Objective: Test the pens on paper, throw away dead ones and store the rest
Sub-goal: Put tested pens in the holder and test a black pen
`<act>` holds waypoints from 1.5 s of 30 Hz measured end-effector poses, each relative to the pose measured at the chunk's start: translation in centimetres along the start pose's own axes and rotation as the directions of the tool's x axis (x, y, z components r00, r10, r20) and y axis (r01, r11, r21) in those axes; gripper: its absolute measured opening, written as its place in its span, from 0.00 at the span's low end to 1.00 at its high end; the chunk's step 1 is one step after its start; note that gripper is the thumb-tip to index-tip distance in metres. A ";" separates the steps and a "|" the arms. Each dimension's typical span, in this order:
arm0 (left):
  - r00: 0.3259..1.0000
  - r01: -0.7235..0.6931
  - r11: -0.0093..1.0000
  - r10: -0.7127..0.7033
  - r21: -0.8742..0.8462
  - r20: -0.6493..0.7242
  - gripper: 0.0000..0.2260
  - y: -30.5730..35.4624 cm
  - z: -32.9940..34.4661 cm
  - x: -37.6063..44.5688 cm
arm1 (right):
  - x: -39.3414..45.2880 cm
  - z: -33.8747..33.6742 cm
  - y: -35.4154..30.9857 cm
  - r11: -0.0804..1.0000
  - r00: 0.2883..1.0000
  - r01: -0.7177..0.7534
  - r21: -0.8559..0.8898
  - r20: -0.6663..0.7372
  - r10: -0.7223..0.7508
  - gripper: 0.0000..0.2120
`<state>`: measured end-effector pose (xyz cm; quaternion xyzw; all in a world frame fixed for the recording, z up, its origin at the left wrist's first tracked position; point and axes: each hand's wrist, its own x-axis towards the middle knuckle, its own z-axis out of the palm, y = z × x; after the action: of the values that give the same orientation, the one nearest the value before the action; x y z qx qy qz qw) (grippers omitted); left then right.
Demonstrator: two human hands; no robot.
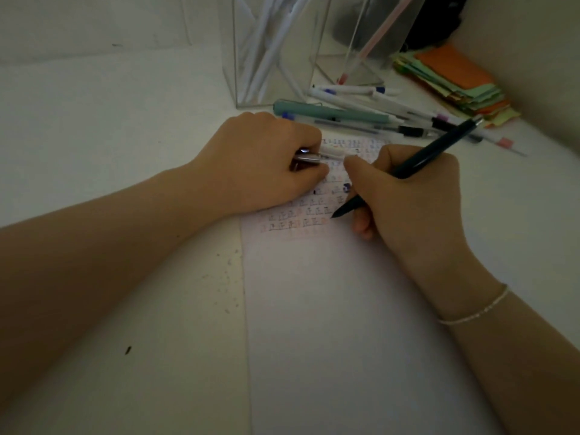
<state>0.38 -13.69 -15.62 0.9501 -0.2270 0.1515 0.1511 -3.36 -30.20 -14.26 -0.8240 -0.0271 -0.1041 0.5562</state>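
Note:
A white sheet of paper [329, 309] lies on the desk, its upper part filled with rows of small test marks [301, 215]. My right hand [411, 196] grips a dark pen [417, 161] in a writing hold, its tip touching the paper at the end of a row. My left hand [260, 161] rests on the paper's top left corner and holds a silver and white pen [317, 155] in its curled fingers. A pile of loose pens [370, 117] lies just beyond the paper.
Two clear acrylic holders stand at the back: the left holder [266, 58] has several white pens, the right holder [367, 42] has a pink one. A stack of coloured sticky notes [455, 80] sits at the far right by the wall.

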 end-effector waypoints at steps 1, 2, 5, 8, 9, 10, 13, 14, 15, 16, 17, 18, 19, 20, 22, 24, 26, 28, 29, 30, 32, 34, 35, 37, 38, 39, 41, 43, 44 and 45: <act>1.000 0.002 1.000 -0.002 0.001 0.005 0.13 0.0 0.0 0.0 | 0.0 0.0 0.0 1.000 1.000 0.001 -0.003 0.001 -0.001 0.16; 1.000 0.004 1.000 -0.004 0.003 0.010 0.14 0.1 0.0 0.0 | 0.0 0.0 -0.1 1.000 1.000 0.001 -0.003 0.002 -0.001 0.16; 1.000 0.007 1.000 -0.007 -0.001 0.009 0.15 0.2 0.0 0.0 | -0.1 0.0 -0.1 1.000 1.000 -0.002 -0.012 0.001 0.002 0.15; 1.000 0.010 1.000 -0.010 0.004 0.004 0.15 0.1 0.0 0.0 | 0.0 0.1 -0.2 1.000 1.000 -0.005 -0.030 -0.016 0.004 0.13; 1.000 0.010 1.000 -0.010 0.007 0.004 0.15 0.1 0.0 0.0 | 0.0 0.1 -0.2 0.999 1.000 -0.007 -0.031 -0.017 0.007 0.13; 1.000 0.011 1.000 -0.011 0.006 0.003 0.15 0.1 0.0 -0.1 | -0.1 0.1 -0.2 1.000 1.000 -0.012 -0.028 -0.012 0.012 0.13; 1.000 0.011 1.000 -0.011 -0.002 -0.007 0.12 0.1 0.1 -0.1 | -0.1 0.1 -0.3 0.999 1.000 -0.020 -0.025 -0.001 0.020 0.13; 1.000 0.010 1.000 -0.010 -0.002 -0.007 0.12 0.1 0.1 -0.1 | -0.1 0.0 -0.3 0.999 1.000 -0.018 -0.027 -0.001 0.018 0.13; 1.000 0.009 1.000 -0.009 0.001 -0.004 0.12 0.1 0.1 -0.1 | -0.1 0.1 -0.3 0.999 1.000 -0.018 -0.030 0.000 0.018 0.13; 1.000 0.008 1.000 -0.008 0.004 -0.001 0.12 0.1 0.1 -0.1 | 0.0 0.1 -0.4 0.999 1.000 -0.020 -0.032 0.002 0.020 0.14; 1.000 0.006 1.000 -0.006 0.004 0.001 0.12 0.1 0.1 -0.1 | 0.0 0.1 -0.4 0.999 1.000 -0.024 -0.032 0.002 0.024 0.13; 1.000 0.004 1.000 -0.004 0.004 0.001 0.12 0.1 0.1 -0.1 | 0.0 0.1 -0.4 0.999 1.000 -0.027 -0.030 0.000 0.027 0.13; 1.000 0.003 1.000 -0.003 0.004 0.000 0.12 0.1 0.1 -0.1 | 0.0 0.1 -0.4 0.999 1.000 -0.027 -0.029 -0.004 0.027 0.13; 1.000 0.004 1.000 -0.004 0.006 -0.001 0.12 0.1 0.1 -0.1 | -0.1 0.1 -0.4 0.999 1.000 -0.025 -0.030 -0.011 0.025 0.13; 1.000 0.010 1.000 -0.010 0.007 -0.004 0.12 0.2 0.1 -0.1 | -0.1 0.1 -0.3 0.999 1.000 -0.019 -0.038 -0.013 0.018 0.13; 1.000 0.010 1.000 -0.010 0.005 0.001 0.12 0.2 0.1 -0.1 | -0.1 0.1 -0.3 0.999 1.000 -0.023 -0.030 0.004 0.024 0.13; 1.000 0.005 1.000 -0.005 0.008 0.002 0.12 0.1 0.1 -0.1 | -0.1 0.0 -0.2 0.999 0.999 -0.028 -0.019 0.018 0.028 0.14; 1.000 -0.003 1.000 0.003 0.011 -0.004 0.12 0.1 0.1 -0.2 | -0.1 0.0 -0.2 1.000 0.999 -0.025 -0.016 0.023 0.025 0.14; 1.000 -0.006 1.000 0.006 0.012 -0.006 0.12 0.1 0.1 -0.2 | 0.0 -0.1 -0.1 1.000 1.000 -0.022 -0.015 0.019 0.023 0.14; 1.000 -0.006 1.000 0.006 0.014 -0.007 0.12 0.1 0.1 -0.2 | 0.0 0.0 -0.1 1.000 1.000 -0.015 -0.018 0.010 0.016 0.14; 1.000 -0.008 1.000 0.008 0.012 -0.009 0.12 0.1 0.1 -0.2 | 0.1 0.1 0.1 0.999 0.999 0.026 -0.042 -0.025 -0.027 0.13; 1.000 -0.020 1.000 0.020 -0.005 -0.021 0.12 0.3 0.0 -0.3 | 0.1 0.2 0.1 0.997 0.998 0.044 -0.064 -0.045 -0.047 0.13; 0.999 -0.024 1.000 0.023 -0.018 -0.024 0.11 0.4 -0.2 -0.3 | 0.2 0.1 0.1 0.998 0.998 0.032 -0.051 -0.046 -0.035 0.14; 0.999 -0.030 0.998 0.029 -0.059 -0.021 0.10 0.6 -0.5 -0.4 | 0.5 -0.4 0.2 0.988 0.997 -0.046 0.149 -0.046 0.053 0.14; 0.999 -0.039 0.996 0.038 -0.079 -0.025 0.10 0.7 -0.6 -0.5 | 0.6 -0.8 0.0 0.943 0.993 -0.094 0.319 -0.031 0.109 0.13; 0.998 -0.054 0.994 0.051 -0.091 -0.034 0.11 0.7 -0.8 -0.5 | 0.7 -1.1 -0.2 0.867 0.988 -0.133 0.481 -0.001 0.152 0.12; 0.995 -0.094 0.991 0.089 -0.098 -0.052 0.11 0.8 -0.9 -0.6 | 0.9 -1.5 -0.4 0.714 0.978 -0.189 0.674 0.065 0.198 0.08; 0.991 -0.126 0.988 0.121 -0.089 -0.058 0.11 0.8 -0.8 -0.7 | 0.8 -1.6 -0.5 0.606 0.966 -0.238 0.759 0.121 0.227 0.11; 0.989 -0.138 0.987 0.134 -0.081 -0.060 0.10 0.8 -0.8 -0.7 | 0.8 -1.6 -0.5 0.580 0.962 -0.252 0.775 0.136 0.237 0.13; 0.987 -0.150 0.986 0.146 -0.072 -0.066 0.10 0.7 -0.7 -0.7 | 0.8 -1.5 -0.6 0.582 0.961 -0.257 0.771 0.137 0.242 0.14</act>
<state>-0.71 -13.79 -15.04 0.9191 -0.2979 0.1821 0.1827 -2.93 -31.45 -13.06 -0.4957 0.0414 0.0041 0.8675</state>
